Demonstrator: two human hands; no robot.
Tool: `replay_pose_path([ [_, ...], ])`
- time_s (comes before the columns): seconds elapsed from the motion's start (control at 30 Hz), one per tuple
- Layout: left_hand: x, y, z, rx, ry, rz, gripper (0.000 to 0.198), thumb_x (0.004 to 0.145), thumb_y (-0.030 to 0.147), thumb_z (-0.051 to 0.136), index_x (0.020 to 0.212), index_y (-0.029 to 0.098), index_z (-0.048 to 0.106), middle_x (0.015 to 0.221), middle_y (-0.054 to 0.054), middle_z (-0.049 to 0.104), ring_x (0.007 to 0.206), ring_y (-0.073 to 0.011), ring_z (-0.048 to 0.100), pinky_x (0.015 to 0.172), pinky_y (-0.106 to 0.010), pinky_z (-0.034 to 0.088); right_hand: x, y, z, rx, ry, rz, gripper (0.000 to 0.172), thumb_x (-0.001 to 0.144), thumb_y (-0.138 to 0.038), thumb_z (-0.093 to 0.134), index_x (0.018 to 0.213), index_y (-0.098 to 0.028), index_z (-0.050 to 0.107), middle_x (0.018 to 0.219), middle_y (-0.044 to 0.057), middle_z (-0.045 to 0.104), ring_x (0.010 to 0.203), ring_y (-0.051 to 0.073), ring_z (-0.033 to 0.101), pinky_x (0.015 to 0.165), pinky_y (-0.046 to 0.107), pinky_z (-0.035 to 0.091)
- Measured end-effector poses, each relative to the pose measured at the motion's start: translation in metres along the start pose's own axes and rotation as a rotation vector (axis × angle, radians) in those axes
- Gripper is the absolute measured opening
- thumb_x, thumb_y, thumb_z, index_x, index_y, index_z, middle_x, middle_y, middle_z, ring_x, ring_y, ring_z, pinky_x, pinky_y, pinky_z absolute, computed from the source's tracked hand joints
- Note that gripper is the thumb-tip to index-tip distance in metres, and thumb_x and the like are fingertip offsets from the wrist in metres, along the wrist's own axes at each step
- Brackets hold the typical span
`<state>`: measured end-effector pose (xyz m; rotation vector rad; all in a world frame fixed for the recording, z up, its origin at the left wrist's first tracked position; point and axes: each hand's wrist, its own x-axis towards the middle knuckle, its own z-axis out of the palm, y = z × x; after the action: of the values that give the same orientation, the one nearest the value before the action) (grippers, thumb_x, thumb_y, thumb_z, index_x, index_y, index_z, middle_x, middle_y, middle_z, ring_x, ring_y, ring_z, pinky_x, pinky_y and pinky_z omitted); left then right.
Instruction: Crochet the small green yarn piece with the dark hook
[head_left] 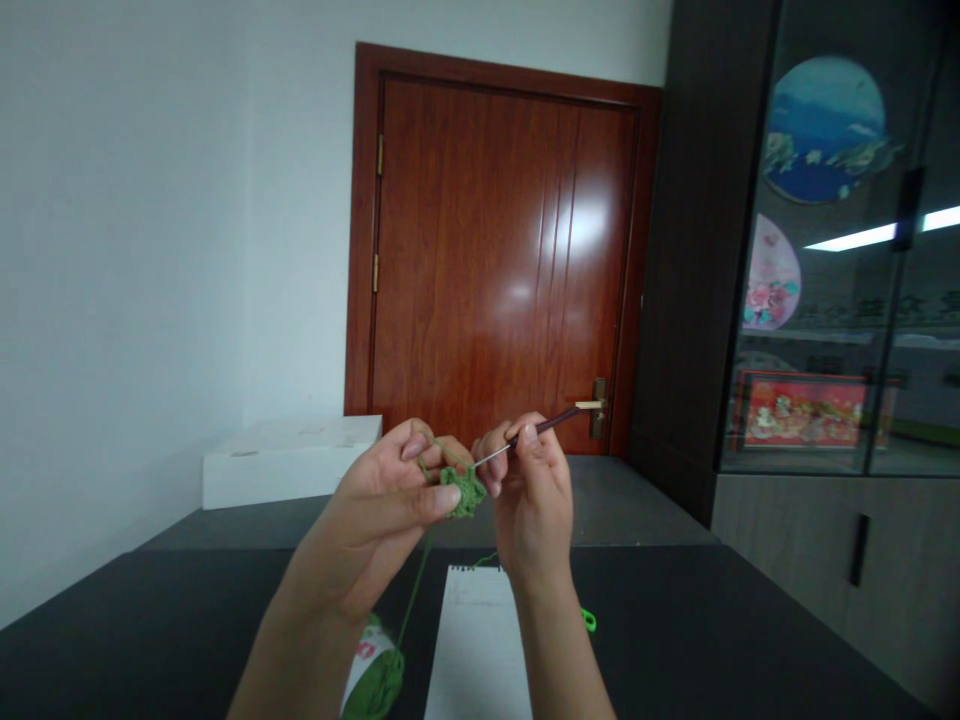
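Between thumb and fingers of my left hand is a small green crochet piece, with green yarn looped over the fingers. My right hand is closed around a crochet hook with a dark handle and thin metal shaft. The hook's tip meets the upper edge of the crochet piece; whether it is inside a stitch I cannot tell. A strand of yarn runs down from my left hand to a green yarn ball with a white paper band, partly hidden behind my left forearm.
A spiral notepad lies on the black table below my hands. Beside my right forearm is a bright green plastic piece. A white box sits at the back left. Beyond are a wooden door and a glass-fronted cabinet.
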<state>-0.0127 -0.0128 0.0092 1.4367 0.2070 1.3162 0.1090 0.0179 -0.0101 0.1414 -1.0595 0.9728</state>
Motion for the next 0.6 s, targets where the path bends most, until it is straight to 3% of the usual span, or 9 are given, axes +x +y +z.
replay_pose_path([
  [0.13, 0.0004, 0.0019, 0.0032, 0.037, 0.007, 0.036, 0.026, 0.075, 0.007, 0.072, 0.086, 0.019, 0.052, 0.083, -0.003, 0.065, 0.085, -0.0221, 0.065, 0.081, -0.035, 0.047, 0.0008, 0.0018, -0.0006, -0.002, 0.004, 0.014, 0.025, 0.097, -0.035, 0.055, 0.078, -0.022, 0.046, 0.059, -0.007, 0.049, 0.052, 0.009, 0.042, 0.056, 0.023, 0.040],
  [0.37, -0.0019, -0.0025, 0.0002, -0.011, -0.007, 0.048, 0.019, 0.080, 0.005, 0.068, 0.069, 0.018, 0.059, 0.084, -0.003, 0.067, 0.089, -0.0210, 0.066, 0.084, -0.034, 0.049, 0.0007, 0.0021, -0.0029, 0.031, -0.007, 0.004, 0.023, 0.099, -0.031, 0.053, 0.079, -0.021, 0.047, 0.060, -0.006, 0.050, 0.052, 0.008, 0.042, 0.057, 0.021, 0.040],
  [0.43, -0.0021, -0.0041, -0.0007, -0.026, 0.015, 0.050, 0.014, 0.079, 0.006, 0.071, 0.082, 0.019, 0.069, 0.086, -0.003, 0.069, 0.089, -0.0205, 0.067, 0.085, -0.034, 0.050, 0.0010, 0.0016, -0.0022, 0.032, -0.001, 0.004, 0.023, 0.099, -0.031, 0.053, 0.079, -0.021, 0.047, 0.060, -0.006, 0.050, 0.053, 0.008, 0.042, 0.057, 0.021, 0.040],
  [0.53, -0.0011, -0.0043, 0.0005, -0.016, 0.040, 0.046, 0.036, 0.076, 0.007, 0.074, 0.110, 0.021, 0.074, 0.088, -0.004, 0.071, 0.089, -0.0202, 0.068, 0.088, -0.033, 0.052, 0.0017, 0.0014, -0.0006, 0.008, 0.011, 0.007, 0.023, 0.098, -0.033, 0.054, 0.079, -0.022, 0.047, 0.060, -0.006, 0.050, 0.053, 0.009, 0.043, 0.056, 0.022, 0.041],
  [0.6, -0.0001, -0.0032, 0.0023, -0.016, 0.036, 0.043, 0.041, 0.076, 0.007, 0.076, 0.115, 0.020, 0.073, 0.087, -0.005, 0.072, 0.089, -0.0206, 0.069, 0.089, -0.033, 0.052, 0.0022, 0.0014, 0.0001, -0.016, 0.021, 0.010, 0.025, 0.098, -0.035, 0.054, 0.078, -0.022, 0.046, 0.060, -0.006, 0.049, 0.053, 0.009, 0.042, 0.056, 0.022, 0.041],
])
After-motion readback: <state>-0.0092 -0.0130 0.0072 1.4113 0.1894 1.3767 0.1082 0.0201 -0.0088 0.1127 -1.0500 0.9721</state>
